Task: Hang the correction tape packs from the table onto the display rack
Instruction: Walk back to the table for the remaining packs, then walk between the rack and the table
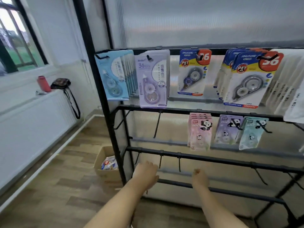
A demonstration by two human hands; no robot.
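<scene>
1. Two bare hands are low in front of the display rack [205,111], and neither carries a pack. The table is out of view.
2. Hung packs fill the top rail: the blue packs [113,76], a purple pack [153,79] and the JINUO packs [246,79]; the panda packs [199,130] hang a rail lower, all well above both hands.
3. The left hand [145,174] is loosely curled by the bare lower hooks [179,163].
4. The right hand [199,177] is curled with its fingers hidden, so I cannot tell its grip.
5. My advice: fetch a pack, pinch its card top and thread the hole onto a bare hook.
</scene>
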